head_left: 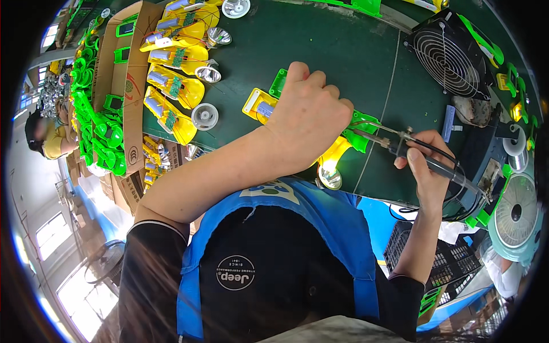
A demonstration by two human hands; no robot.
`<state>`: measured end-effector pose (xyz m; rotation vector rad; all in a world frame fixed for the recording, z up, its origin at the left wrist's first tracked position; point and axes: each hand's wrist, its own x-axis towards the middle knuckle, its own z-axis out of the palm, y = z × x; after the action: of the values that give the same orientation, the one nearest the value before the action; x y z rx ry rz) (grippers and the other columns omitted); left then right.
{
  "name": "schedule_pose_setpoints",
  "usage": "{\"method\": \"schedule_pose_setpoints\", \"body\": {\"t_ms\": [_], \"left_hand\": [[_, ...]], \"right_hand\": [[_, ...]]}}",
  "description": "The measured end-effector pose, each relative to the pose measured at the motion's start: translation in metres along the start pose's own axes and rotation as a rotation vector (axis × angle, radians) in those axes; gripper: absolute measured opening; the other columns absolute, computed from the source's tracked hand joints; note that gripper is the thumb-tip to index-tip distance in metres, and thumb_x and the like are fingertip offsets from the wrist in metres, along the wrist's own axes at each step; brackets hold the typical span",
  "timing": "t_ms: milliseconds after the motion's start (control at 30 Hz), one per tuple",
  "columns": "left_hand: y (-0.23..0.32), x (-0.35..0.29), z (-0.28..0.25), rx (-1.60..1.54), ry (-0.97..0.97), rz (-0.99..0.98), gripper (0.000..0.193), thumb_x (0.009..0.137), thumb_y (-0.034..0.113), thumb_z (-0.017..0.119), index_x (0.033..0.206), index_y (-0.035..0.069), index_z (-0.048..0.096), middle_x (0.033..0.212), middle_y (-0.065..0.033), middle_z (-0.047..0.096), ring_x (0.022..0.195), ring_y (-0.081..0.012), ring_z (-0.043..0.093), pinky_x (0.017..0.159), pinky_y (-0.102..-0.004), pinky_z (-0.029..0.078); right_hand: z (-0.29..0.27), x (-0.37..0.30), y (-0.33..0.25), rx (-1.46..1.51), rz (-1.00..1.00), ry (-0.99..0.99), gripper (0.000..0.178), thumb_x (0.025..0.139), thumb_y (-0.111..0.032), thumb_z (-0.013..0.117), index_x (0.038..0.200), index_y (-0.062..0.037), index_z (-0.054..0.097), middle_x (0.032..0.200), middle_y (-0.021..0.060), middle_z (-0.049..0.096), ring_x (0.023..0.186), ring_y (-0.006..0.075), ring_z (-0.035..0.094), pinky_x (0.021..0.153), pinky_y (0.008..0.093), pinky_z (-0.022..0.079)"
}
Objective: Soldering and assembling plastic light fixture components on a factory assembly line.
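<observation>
Factory assembly line: green surface (343, 51) lined with half-built yellow flashlight shells (174, 86), reflectors (205, 116), soldering iron (423, 160), extraction fan (449, 57).

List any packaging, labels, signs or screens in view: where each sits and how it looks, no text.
Cardboard box: left end of the green bench, brown, open flaps, round green printed mark on the flap.
Second cardboard box: below it at the bench edge, brown, dark round stamps.
Round logo patch: on the person's black shirt, white on black.
Apron print: white and blue patch at the top of the blue apron.
No screens or signs visible.
</observation>
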<state>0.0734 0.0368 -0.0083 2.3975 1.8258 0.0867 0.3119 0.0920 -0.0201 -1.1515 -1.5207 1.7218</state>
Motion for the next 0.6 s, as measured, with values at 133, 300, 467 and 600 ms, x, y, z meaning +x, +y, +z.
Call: {"method": "schedule_pose_setpoints", "body": {"t_ms": [133, 300, 467, 600], "left_hand": [[0.002, 0.002, -0.003, 0.008, 0.001, 0.010, 0.003, 0.068, 0.008, 0.061, 0.071, 0.009, 0.061, 0.070, -0.0044, 0.059, 0.077, -0.0212, 0.056, 0.079, -0.0372, 0.037], [-0.001, -0.004, 0.002, -0.018, 0.111, 0.068, 0.002, 0.068, 0.011, 0.060, 0.070, 0.010, 0.061, 0.068, -0.0047, 0.058, 0.075, -0.0217, 0.056, 0.075, -0.0387, 0.036], [0.000, -0.003, 0.000, -0.032, 0.115, 0.079, 0.004, 0.069, 0.010, 0.060, 0.071, 0.011, 0.063, 0.069, -0.0050, 0.059, 0.076, -0.0214, 0.056, 0.074, -0.0384, 0.034], [0.000, -0.005, -0.001, -0.004, 0.062, 0.067, 0.003, 0.071, 0.010, 0.063, 0.073, 0.011, 0.064, 0.069, -0.0042, 0.060, 0.076, -0.0208, 0.057, 0.075, -0.0373, 0.034]], "right_hand": [[-0.015, -0.029, 0.011, 0.053, -0.217, 0.287, 0.029, 0.084, -0.021, 0.065, 0.094, 0.0045, 0.056, 0.076, 0.0098, 0.063, 0.060, 0.0158, 0.060, 0.062, 0.0259, 0.047], [-0.013, -0.057, 0.012, -0.211, -0.574, 0.727, 0.039, 0.089, -0.031, 0.062, 0.104, 0.0010, 0.048, 0.084, 0.0148, 0.063, 0.068, 0.0175, 0.061, 0.068, 0.0303, 0.050], [-0.020, -0.043, -0.002, -0.308, -0.494, 0.876, 0.024, 0.089, -0.009, 0.060, 0.108, 0.0000, 0.048, 0.087, 0.0141, 0.062, 0.067, 0.0167, 0.063, 0.065, 0.0281, 0.053], [-0.020, -0.035, -0.017, -0.543, -0.514, 0.959, 0.023, 0.088, -0.007, 0.061, 0.106, 0.0004, 0.049, 0.087, 0.0131, 0.063, 0.064, 0.0141, 0.063, 0.061, 0.0240, 0.050]]}}
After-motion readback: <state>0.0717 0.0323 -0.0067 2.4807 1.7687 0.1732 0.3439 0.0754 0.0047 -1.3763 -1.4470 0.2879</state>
